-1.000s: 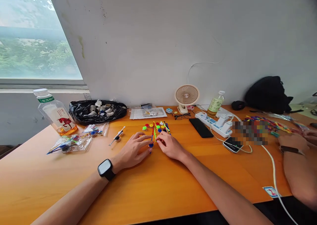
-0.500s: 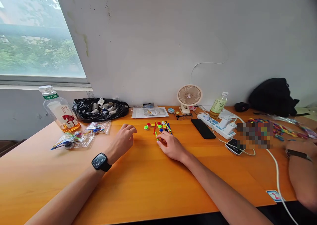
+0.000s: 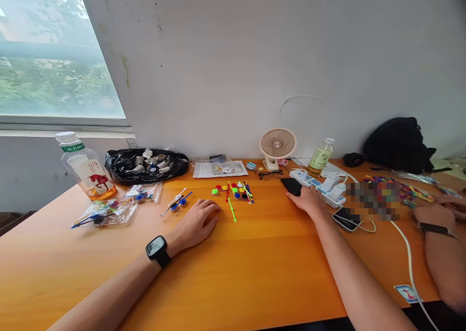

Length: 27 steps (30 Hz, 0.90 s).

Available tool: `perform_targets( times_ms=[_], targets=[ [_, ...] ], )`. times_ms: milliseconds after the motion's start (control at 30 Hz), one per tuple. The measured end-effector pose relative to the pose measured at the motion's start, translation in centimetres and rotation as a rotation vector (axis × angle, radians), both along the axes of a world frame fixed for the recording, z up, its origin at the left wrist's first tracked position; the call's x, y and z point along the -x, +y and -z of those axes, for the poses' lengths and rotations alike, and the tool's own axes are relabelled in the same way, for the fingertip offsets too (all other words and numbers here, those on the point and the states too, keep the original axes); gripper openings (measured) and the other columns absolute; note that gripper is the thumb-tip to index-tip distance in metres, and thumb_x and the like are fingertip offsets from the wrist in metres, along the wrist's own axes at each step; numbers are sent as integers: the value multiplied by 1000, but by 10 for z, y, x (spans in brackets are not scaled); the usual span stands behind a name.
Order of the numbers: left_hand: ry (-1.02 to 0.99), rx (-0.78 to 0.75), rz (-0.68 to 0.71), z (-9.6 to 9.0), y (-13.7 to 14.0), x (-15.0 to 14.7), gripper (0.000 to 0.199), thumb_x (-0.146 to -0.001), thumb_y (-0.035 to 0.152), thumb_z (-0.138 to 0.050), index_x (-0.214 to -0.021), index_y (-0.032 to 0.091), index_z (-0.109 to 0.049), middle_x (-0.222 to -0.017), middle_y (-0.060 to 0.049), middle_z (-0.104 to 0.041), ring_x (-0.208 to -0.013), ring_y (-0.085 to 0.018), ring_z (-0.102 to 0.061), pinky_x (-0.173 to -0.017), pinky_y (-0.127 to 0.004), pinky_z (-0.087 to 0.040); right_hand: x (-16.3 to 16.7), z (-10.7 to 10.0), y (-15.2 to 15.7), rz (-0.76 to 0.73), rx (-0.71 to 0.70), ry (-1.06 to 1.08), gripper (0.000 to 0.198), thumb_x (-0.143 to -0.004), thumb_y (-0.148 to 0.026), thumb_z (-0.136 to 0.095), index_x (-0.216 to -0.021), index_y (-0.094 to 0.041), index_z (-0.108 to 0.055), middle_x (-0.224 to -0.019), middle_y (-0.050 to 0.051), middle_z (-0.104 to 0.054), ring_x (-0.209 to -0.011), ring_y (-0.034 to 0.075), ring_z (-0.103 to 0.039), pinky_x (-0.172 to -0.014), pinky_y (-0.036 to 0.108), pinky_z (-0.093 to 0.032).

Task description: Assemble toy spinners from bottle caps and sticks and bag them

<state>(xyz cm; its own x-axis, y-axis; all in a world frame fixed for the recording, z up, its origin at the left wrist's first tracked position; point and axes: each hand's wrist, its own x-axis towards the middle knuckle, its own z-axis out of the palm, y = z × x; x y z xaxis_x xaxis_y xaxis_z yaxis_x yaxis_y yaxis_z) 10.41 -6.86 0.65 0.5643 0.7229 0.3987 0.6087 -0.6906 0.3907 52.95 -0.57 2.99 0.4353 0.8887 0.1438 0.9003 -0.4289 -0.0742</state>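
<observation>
A black phone [image 3: 291,185] lies on the table. My right hand [image 3: 311,201] is on its near end, thumb along the left edge and fingers over the right side, covering part of it. My left hand [image 3: 200,222] rests on the table, fingers loosely extended with nothing visible in them. Between the hands lies a green double-ended arrow spinner [image 3: 232,210]. Beyond it is a group of small coloured discs [image 3: 237,190] and red arrow pieces [image 3: 228,193]. Left of my left hand sit blue, white and black spinner pieces [image 3: 178,203].
Packed plastic bags [image 3: 105,213], a bottle [image 3: 87,171] and a black bag of tubes [image 3: 147,166] stand left. A fan [image 3: 278,144], glasses [image 3: 270,174], power strip [image 3: 320,185], second phone [image 3: 346,218] and cables are right. Another person's arm [image 3: 442,243] is far right.
My right hand has moved right from the coloured pieces onto the phone, leaving the green spinner on the table. My left hand has shifted right and nearer, uncovering the blue and white pieces.
</observation>
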Motion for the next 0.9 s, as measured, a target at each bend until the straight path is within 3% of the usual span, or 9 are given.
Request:
perform_targets(
  times_ms=[133,333,600,733,900],
  targets=[
    [-12,-8,16,0,1,1,29,-102,23,-53,-127,27,-66,-129,-7,-68,-121,-27,-61,-106,-46,-54,-25,9,6,87,30,37,77,-85,-72,-66,-126,-7,-71,-140,31,-57,-129,48,-58,-94,50,-56],
    [6,0,25,0,0,2,28,-103,24,-52,-127,27,-66,-131,-7,-68,-123,-26,-60,-108,-45,-53,-45,18,15,47,-36,160,77,-75,-73,-73,-114,-6,-75,-120,28,-69,-111,42,-69,-88,45,-58],
    [11,-1,44,-1,0,4,29,-105,26,-49,-129,26,-66,-132,-8,-67,-124,-27,-59,-109,-47,-52,-44,22,13,21,-189,208,75,-67,-65,-81,-116,-8,-73,-110,26,-74,-105,43,-71,-82,48,-58],
    [8,-9,49,-1,0,4,30,-104,26,-50,-129,27,-66,-132,-8,-67,-124,-27,-59,-108,-46,-53,-36,20,7,2,-229,202,87,-65,-64,-82,-128,-8,-62,-119,27,-71,-109,43,-69,-86,48,-56],
    [26,-17,43,-3,-1,4,29,-105,26,-50,-129,27,-66,-131,-8,-67,-123,-27,-60,-108,-45,-53,-21,18,0,-72,-518,174,87,-69,-57,-79,-136,-9,-50,-125,24,-67,-114,40,-66,-91,45,-53]
  ],
)
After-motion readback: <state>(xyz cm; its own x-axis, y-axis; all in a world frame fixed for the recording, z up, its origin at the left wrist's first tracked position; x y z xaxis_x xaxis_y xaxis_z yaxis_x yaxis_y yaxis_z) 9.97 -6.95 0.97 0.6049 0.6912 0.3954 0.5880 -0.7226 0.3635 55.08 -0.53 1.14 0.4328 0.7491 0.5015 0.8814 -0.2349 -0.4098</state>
